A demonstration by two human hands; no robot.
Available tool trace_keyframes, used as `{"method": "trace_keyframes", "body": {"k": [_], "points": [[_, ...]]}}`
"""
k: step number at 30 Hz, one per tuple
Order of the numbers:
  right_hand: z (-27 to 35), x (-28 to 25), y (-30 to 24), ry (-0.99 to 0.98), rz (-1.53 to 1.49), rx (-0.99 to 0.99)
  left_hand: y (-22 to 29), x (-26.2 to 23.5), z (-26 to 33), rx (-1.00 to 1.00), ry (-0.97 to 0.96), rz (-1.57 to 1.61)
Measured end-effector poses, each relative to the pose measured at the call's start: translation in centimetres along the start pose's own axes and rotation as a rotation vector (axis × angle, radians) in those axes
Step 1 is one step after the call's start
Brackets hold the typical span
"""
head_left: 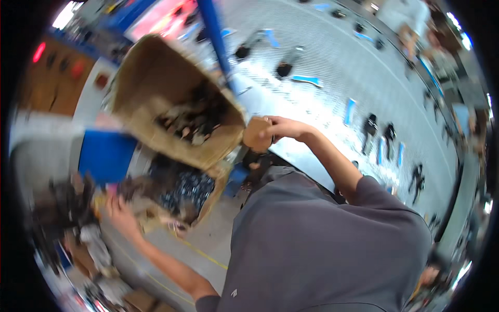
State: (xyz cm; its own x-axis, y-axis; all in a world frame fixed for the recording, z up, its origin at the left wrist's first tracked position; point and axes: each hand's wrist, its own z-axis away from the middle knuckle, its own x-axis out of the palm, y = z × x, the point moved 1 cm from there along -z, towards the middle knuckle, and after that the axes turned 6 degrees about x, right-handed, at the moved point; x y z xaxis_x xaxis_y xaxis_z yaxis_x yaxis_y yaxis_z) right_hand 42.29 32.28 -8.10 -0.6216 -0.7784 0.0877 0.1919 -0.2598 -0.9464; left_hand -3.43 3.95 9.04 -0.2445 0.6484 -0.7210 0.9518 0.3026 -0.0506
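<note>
1. Overhead, one large open cardboard box (171, 99) is tilted, dark blurred pieces inside; a second box (179, 192) of dark parts sits just below it.
2. Right hand (280, 127) clasps the upper box's corner flap (255, 134); left hand (120, 213) grips the lower box's edge.
3. A blue post (215, 36) rises behind the upper box; a blue bin (106, 155) stands left of it.

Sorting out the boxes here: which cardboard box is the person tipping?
The upper cardboard box, tilted, gripped by the right hand; the lower box sits beneath, at the left hand.

Two cardboard boxes (156, 88), two hands (283, 127).
</note>
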Motion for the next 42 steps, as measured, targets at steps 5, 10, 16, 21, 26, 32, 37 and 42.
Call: {"method": "trace_keyframes", "body": {"k": [5,10,16,21,26,32,37,42], "points": [[0.8,-14.0,9.6,0.591,1.140,0.327,-1.3,2.4,0.6,0.076,-0.081,-0.146],[0.3,-21.8,15.9,1.151,1.301,-0.004,1.9,-3.7,6.2,0.086,-0.084,-0.473],[-0.9,-30.5,20.8,1.214,1.177,-0.147,19.5,11.2,-3.3,0.268,-0.139,0.057],[5.0,-25.0,22.1,1.461,0.692,-0.106,24.4,25.4,-6.0,0.211,-0.686,-0.101],[12.3,-29.9,34.1,1.797,0.254,0.322,24.5,34.7,-5.2,0.326,-0.964,-0.276],[10.3,-32.9,31.9,1.677,-0.773,-0.019,19.3,31.1,-5.1,0.250,-0.878,-0.131],[11.7,-33.9,31.6,1.453,-1.344,-0.271,19.9,26.7,-3.0,-0.368,-0.598,0.448],[11.9,-21.3,18.0,1.973,0.040,0.192,20.5,20.2,1.5,-0.778,-0.190,1.628]]}}
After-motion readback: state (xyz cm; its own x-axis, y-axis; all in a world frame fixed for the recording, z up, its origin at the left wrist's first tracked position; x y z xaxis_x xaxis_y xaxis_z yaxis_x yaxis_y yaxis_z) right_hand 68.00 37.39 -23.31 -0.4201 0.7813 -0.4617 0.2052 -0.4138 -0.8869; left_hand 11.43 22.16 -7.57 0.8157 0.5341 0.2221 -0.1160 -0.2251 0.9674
